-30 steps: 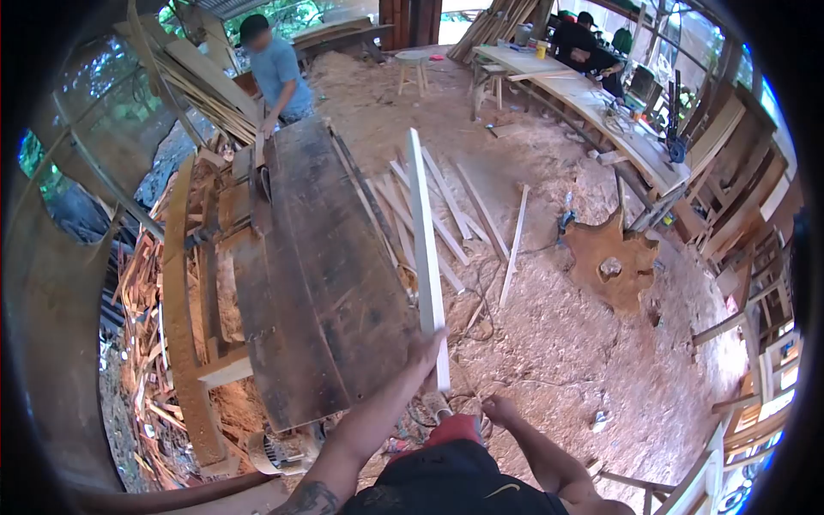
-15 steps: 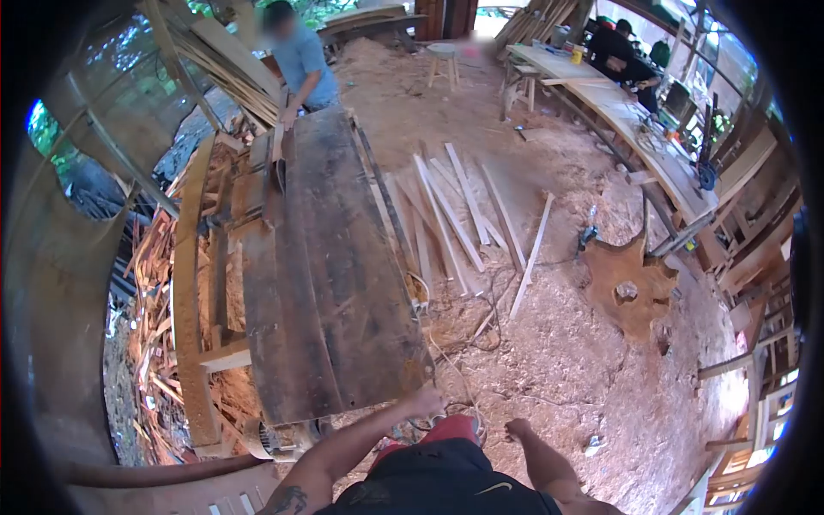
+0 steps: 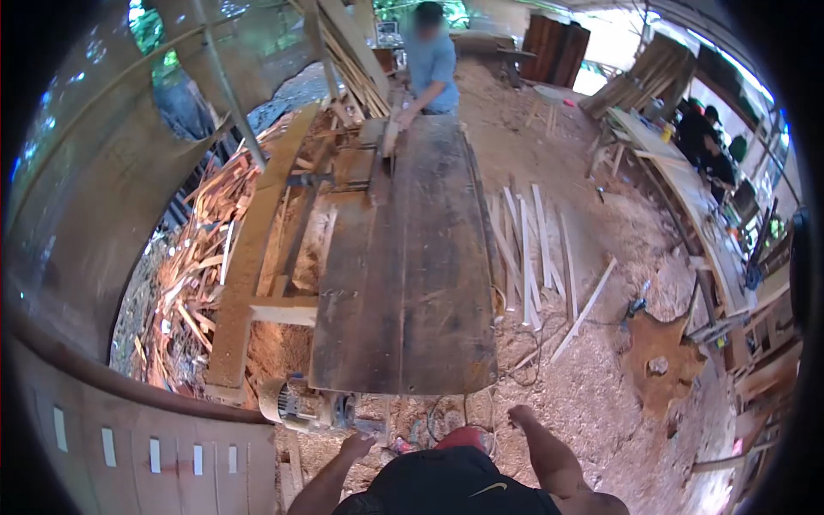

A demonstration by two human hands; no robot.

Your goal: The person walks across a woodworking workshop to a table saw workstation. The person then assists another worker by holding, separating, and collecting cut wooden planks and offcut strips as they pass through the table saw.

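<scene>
My left hand is low in front of me, beside the electric motor and below the near edge of the dark wooden saw table. Its fingers look loosely stretched, and I see nothing in them. To the right of the table, my right hand hangs over the sawdust-covered floor, with its fingers curled in and nothing visible in them. At the table's far end, a person in a blue shirt has a hand on a piece of wood.
Pale wooden strips lie on the floor to the right. Past them is a star-shaped wood slab. A long workbench has people behind it. Scrap wood is heaped at left. Cables run over the floor.
My left hand has come off the table's near right corner and moved left and down, near the motor. My view has turned left. The person's arm at the far end has shifted slightly.
</scene>
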